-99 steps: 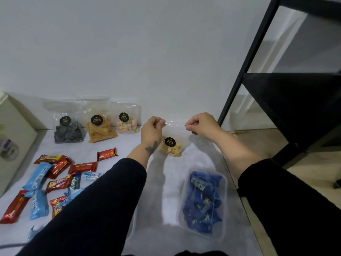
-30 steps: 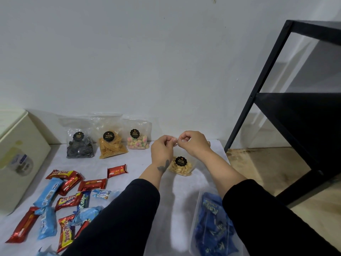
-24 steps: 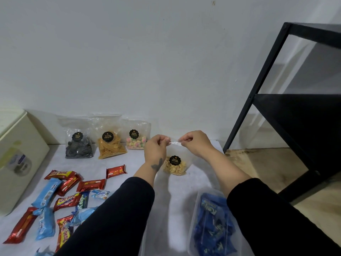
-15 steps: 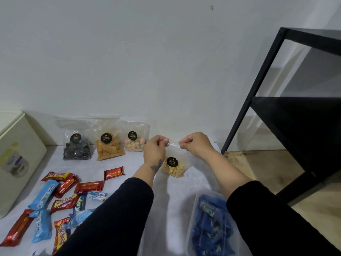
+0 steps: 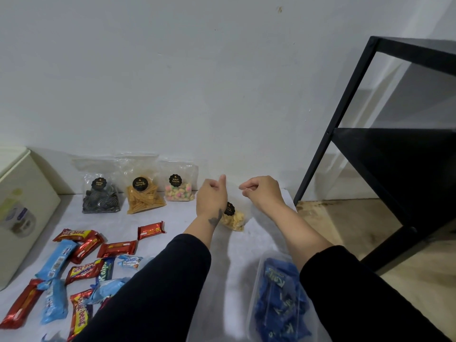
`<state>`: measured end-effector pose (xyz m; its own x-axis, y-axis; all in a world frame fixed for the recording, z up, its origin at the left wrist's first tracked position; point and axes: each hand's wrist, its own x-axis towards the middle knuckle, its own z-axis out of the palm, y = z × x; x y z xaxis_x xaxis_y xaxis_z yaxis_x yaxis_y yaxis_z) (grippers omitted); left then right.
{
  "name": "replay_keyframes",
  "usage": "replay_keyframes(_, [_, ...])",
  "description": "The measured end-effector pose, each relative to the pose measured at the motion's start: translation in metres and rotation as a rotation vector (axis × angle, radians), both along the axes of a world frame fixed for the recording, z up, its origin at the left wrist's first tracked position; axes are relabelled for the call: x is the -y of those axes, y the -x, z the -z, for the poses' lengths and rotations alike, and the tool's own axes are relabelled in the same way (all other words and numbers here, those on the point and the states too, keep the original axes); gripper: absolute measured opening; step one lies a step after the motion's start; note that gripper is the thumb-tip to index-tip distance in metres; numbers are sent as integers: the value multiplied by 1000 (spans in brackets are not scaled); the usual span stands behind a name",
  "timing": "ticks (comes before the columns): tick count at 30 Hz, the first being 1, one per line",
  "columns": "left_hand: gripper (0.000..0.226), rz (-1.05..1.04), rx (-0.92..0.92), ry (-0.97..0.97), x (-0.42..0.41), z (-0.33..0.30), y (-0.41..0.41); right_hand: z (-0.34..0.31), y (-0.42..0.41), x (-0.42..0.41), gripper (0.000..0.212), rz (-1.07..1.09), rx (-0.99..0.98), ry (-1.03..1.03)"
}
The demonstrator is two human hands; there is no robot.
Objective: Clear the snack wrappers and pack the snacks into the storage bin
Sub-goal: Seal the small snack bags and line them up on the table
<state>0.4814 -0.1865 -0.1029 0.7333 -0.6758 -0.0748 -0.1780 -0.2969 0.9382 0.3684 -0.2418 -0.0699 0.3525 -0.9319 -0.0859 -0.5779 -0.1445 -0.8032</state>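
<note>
A small clear snack bag [image 5: 235, 219] of yellow pieces with a black round label stands tilted on the white table [image 5: 229, 262] near the wall. My left hand [image 5: 211, 197] is closed at the bag's top left, thumb raised. My right hand [image 5: 262, 193] pinches the bag's top right edge. A clear plastic storage bin [image 5: 255, 285] with blue wrapped snacks in it sits at the front right, partly behind my right sleeve. Red and blue wrapped bars [image 5: 81, 257] lie scattered at the front left.
Three more clear labelled bags lean on the wall: dark spirals [image 5: 101, 198], orange sticks [image 5: 143, 197], pastel pieces [image 5: 179, 191]. A cream box [image 5: 24, 206] stands at the far left. A black metal shelf [image 5: 394, 169] stands off the table's right edge, over a wooden floor.
My hands have drawn a little further apart along the bag's top edge, and my left thumb now points up. The bag leans more towards the right.
</note>
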Motion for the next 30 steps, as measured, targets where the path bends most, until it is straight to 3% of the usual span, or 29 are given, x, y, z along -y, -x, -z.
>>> replay_keyframes(6, [25, 92, -220, 72, 2, 2, -1, -2, -1, -6, 15, -49, 89, 0])
replay_keyframes(15, [25, 98, -198, 84, -2, 3, -3, 0, -13, 1, 20, 26, -173, 143])
replay_keyframes(20, [24, 24, -254, 121, -2, 5, -7, 5, -22, 7, 12, -30, -69, 104])
replay_keyframes(24, [23, -20, -307, 142, 4, 5, -20, 18, -29, 11, 39, 40, 145, -219])
replay_keyframes(27, [24, -59, -328, 142, 13, 7, -28, 44, -32, 10, 46, 83, 313, -538])
replay_keyframes(30, [23, -110, -367, 157, 22, 10, -36, 74, -41, 12, 55, 107, 494, -631])
